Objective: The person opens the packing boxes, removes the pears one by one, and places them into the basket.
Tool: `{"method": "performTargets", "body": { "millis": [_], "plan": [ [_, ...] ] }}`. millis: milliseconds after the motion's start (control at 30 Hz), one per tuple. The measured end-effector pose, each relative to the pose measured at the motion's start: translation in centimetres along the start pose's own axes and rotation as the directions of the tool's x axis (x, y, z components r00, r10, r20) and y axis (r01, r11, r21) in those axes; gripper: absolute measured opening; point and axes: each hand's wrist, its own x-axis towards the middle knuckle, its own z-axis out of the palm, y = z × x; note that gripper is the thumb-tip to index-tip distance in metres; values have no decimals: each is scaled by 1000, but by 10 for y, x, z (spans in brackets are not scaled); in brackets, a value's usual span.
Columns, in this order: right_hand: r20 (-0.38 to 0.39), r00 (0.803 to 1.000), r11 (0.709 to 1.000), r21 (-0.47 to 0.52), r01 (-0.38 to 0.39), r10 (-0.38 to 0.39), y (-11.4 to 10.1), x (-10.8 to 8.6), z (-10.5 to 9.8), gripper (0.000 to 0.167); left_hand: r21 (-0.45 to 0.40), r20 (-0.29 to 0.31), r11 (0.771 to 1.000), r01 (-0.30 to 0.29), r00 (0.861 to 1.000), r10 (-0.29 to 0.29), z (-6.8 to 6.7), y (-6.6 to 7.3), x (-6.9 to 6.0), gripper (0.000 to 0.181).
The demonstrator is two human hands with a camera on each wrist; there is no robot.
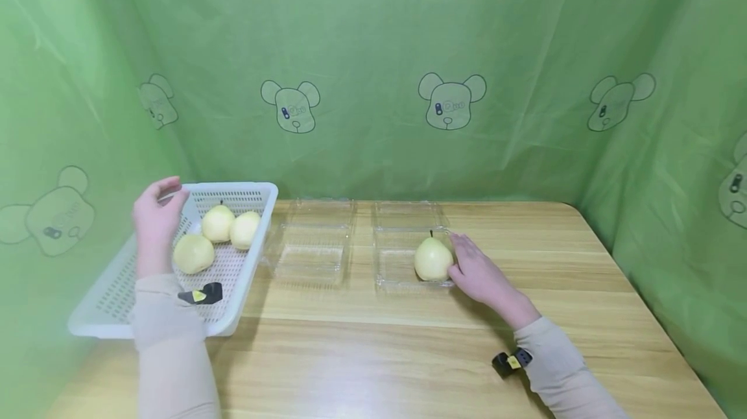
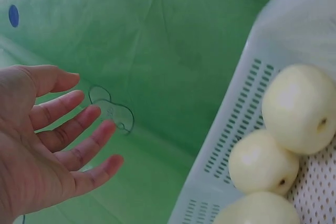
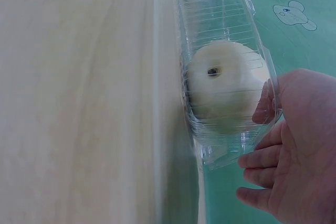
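Above the far left part of the white basket (image 1: 265,224), my left hand (image 1: 159,211) hangs with loosely bent fingers and holds nothing. Its spread fingers show in the left wrist view, apart from the pears (image 2: 299,109). Several pale yellow pears (image 1: 194,253) lie in the basket. On the right, one pear (image 1: 433,259) stands stem up in the right side of a clear plastic clamshell box (image 1: 393,263). Beside that pear is my right hand (image 1: 481,273), its thumb at the pear and box edge. The right wrist view shows its other fingers (image 3: 262,157) outside the box wall.
A second clear clamshell box (image 1: 312,257) lies with its lid back between the basket and the box with the pear. Both stand on a wooden table (image 1: 362,360). Green curtains (image 1: 373,30) with bear prints enclose the back and sides.
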Motion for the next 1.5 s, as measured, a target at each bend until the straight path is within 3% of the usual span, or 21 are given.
{"method": "performTargets", "body": {
  "millis": [267, 567, 900, 1100, 1500],
  "plan": [
    [-4, 1000, 1000, -6, 3, -3, 2, 1, 2, 65, -55, -29, 998, -26, 999, 24, 11, 17, -19, 46],
    [-5, 1000, 1000, -6, 2, -2, 2, 2, 2, 66, -65, 24, 993, -93, 995, 95, 26, 28, -38, 45],
    [-17, 1000, 999, -34, 8, -9, 0, 0, -1, 65, -98, 47, 980, -175, 983, 180, 47, 34, -63, 43],
    [-17, 1000, 999, -48, 10, -11, -2, -1, -1, 65, -133, 96, 964, -231, 965, 244, 67, 34, -70, 43],
    [-16, 1000, 997, -70, 19, -20, 0, 0, 1, 66, -218, 201, 955, -203, 948, 247, 105, 41, -80, 42]
  ]
}}
